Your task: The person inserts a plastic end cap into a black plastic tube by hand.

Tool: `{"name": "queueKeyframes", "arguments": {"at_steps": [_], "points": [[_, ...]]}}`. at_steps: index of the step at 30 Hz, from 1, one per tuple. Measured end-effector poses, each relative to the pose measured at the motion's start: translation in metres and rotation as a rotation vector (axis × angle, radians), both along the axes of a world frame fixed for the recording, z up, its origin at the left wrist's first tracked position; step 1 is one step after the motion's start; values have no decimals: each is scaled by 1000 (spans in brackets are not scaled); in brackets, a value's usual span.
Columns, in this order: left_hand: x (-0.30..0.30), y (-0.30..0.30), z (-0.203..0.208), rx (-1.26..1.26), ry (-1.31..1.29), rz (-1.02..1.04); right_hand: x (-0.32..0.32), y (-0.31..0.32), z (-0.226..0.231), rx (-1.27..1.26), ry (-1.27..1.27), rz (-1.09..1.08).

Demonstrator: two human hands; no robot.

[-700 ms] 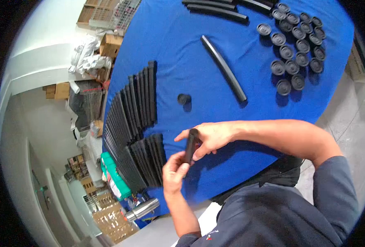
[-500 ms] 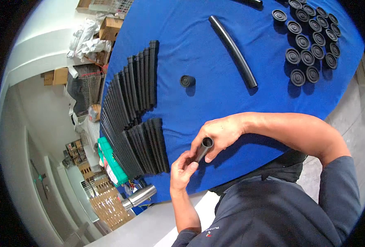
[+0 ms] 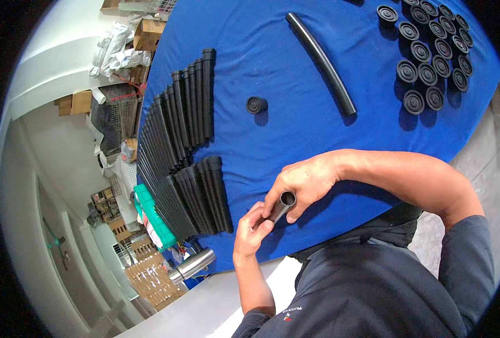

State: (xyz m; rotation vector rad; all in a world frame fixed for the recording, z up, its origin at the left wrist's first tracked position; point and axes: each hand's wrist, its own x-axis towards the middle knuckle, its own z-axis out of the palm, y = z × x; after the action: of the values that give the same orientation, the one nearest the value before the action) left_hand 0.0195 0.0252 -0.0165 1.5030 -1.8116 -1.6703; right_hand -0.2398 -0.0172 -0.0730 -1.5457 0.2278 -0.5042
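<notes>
A short black tube (image 3: 281,205) is held between both hands just above the near edge of the blue table (image 3: 272,141). Its open end faces up toward me. My right hand (image 3: 306,181) wraps the upper part of the tube from above. My left hand (image 3: 251,232) grips the lower end from below. A single black end cap (image 3: 256,105) lies alone on the cloth farther up. A long black tube (image 3: 320,62) lies slantwise beyond it.
Rows of black tubes (image 3: 182,112) lie side by side along the table's left part, with a second batch (image 3: 202,197) near my left hand. Several black round caps (image 3: 430,50) are grouped at the top right. A green crate (image 3: 151,217), a metal cylinder (image 3: 192,266) and cardboard boxes (image 3: 148,34) sit on the floor.
The tube in my hands has tipped so that its open end now faces up. Both hands have shifted slightly right and down along the table's edge.
</notes>
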Motion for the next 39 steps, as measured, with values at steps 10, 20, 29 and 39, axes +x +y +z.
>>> {"name": "queueKeyframes", "arguments": {"at_steps": [10,20,29,39], "points": [[-17,5,-8,116,167,73,0,0,1,-2,-37,-2],[-7,-5,-8,5,55,-26,2,-3,0,8,-41,-9],[-12,-4,-14,176,191,88,4,-2,-4,26,-34,9],[-5,-14,-12,140,180,-10,-1,-2,6,109,-75,1]]}}
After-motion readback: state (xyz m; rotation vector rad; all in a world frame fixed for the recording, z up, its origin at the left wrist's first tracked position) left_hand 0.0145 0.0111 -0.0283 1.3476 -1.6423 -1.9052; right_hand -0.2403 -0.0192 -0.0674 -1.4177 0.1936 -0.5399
